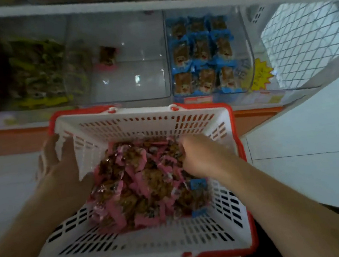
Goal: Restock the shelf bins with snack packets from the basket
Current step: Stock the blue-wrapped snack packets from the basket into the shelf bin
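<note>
Right hand [199, 154] curled into pile of pink-wrapped snack packets [141, 184] in white basket [142, 121], grasping several. Left hand [56, 160] grips basket's left wall. Advice: lift modest bunch, keep basket level, drop into near-empty clear bin [130, 86] holding 1 matching packet [107, 56].

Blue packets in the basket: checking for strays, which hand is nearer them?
Right. The right hand digs into the pile just above the blue packets; the left hand holds the basket wall opposite.

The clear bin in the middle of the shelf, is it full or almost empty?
Almost empty. The clear middle bin holds just one pink packet, while the blue packets beside it fill their bin.
</note>
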Tool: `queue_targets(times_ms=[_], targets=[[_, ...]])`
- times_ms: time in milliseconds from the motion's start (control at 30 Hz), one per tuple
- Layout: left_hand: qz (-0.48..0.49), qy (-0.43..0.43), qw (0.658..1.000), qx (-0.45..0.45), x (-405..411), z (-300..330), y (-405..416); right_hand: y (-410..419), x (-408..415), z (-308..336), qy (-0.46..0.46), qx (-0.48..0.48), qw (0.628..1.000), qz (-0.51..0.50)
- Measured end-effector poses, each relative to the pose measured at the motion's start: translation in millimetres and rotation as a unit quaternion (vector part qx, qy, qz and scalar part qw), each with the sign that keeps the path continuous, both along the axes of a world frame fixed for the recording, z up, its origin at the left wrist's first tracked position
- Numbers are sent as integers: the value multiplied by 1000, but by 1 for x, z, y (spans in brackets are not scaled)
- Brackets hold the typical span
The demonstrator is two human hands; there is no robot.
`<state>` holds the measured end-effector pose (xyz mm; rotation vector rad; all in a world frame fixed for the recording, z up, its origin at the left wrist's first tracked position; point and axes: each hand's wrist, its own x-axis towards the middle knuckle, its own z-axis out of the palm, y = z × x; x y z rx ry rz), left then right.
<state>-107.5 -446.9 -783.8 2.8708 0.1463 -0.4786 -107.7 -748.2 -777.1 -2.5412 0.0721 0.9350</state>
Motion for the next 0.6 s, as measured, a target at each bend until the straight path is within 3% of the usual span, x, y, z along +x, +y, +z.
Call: queue_targets(times_ms=[133, 233, 433, 600], targets=[[23, -4, 1000, -10, 10, 9, -6, 20, -34, -68, 91, -80, 987, 108], [8, 26, 1000, -16, 15, 19, -2, 21, -51, -106, 75, -129, 979, 137], [10, 50, 997, -60, 24, 34, 6, 23, -53, -109, 100, -202, 960, 168], [13, -1, 997, -77, 32, 39, -1, 20, -50, -102, 125, -212, 950, 191]])
